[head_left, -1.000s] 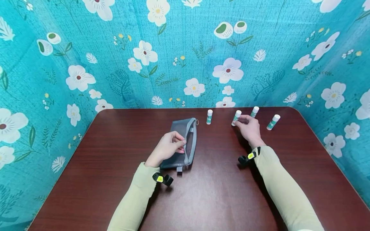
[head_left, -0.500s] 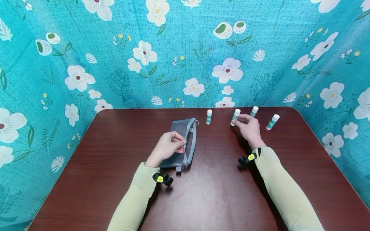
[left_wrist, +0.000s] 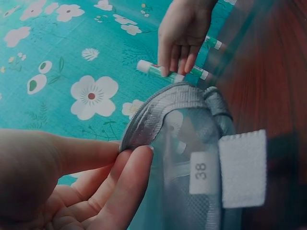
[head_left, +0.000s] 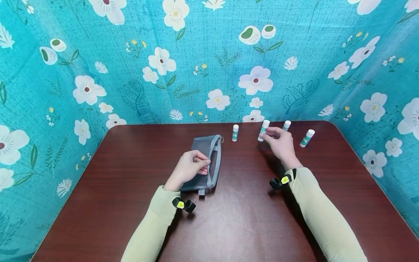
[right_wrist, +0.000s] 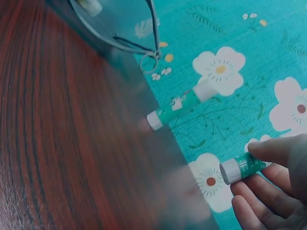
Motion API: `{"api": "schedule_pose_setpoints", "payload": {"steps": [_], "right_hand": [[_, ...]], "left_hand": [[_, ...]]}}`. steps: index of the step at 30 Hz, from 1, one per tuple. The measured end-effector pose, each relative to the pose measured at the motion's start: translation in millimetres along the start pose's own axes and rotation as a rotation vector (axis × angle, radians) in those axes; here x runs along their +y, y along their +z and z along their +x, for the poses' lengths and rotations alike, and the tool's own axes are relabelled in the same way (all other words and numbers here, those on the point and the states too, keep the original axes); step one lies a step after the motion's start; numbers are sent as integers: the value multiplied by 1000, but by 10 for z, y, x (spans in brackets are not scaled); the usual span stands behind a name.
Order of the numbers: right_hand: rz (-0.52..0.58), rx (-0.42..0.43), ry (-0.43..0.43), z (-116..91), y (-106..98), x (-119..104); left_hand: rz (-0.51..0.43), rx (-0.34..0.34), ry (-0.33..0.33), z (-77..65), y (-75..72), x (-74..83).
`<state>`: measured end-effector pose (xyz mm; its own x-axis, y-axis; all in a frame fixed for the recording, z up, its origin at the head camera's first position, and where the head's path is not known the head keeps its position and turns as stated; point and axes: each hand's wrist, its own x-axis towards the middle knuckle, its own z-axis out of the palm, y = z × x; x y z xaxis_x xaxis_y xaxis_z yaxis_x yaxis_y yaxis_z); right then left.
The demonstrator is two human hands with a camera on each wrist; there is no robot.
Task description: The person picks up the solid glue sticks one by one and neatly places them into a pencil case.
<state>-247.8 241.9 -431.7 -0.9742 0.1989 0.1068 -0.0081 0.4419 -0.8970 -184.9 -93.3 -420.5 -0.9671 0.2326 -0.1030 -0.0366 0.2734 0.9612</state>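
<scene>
My left hand [head_left: 188,168] pinches one edge of the zipped opening of a grey mesh pouch [head_left: 203,143], which gapes toward the right. In the left wrist view the thumb and fingers grip the zipper edge [left_wrist: 160,103], near a tag marked 38 [left_wrist: 200,172]. Over the table's back part, my right hand [head_left: 282,145] holds a white-capped green glue stick [head_left: 264,127] between thumb and fingers. The right wrist view shows this glue stick's white base [right_wrist: 230,171] off the tabletop. A pale shape [right_wrist: 91,5] shows inside the pouch, too cut off to identify.
One glue stick [head_left: 235,133] stands between pouch and right hand. Another [head_left: 286,125] is partly hidden behind the right hand, and a third [head_left: 307,138] stands to its right. A floral blue cloth [head_left: 191,72] hangs behind the brown table [head_left: 242,218].
My right hand has raised the glue stick slightly off the table and shifted it a little left. The left hand keeps its pinch on the pouch edge.
</scene>
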Motion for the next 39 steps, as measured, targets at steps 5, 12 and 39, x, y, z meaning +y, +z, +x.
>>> {"api": "schedule_pose_setpoints", "payload": {"steps": [5,12,39], "right_hand": [[-13,4,-37,-25,21,-72],[2,-13,-80,-79,36,-192],[49,-113,-160,-269,230,-456]], "left_hand": [[-11,-2,-1,-11,-8,-1],[-15,-9,17,-8,-2,-19],[-6,-25,15,0,-3,-40]]}}
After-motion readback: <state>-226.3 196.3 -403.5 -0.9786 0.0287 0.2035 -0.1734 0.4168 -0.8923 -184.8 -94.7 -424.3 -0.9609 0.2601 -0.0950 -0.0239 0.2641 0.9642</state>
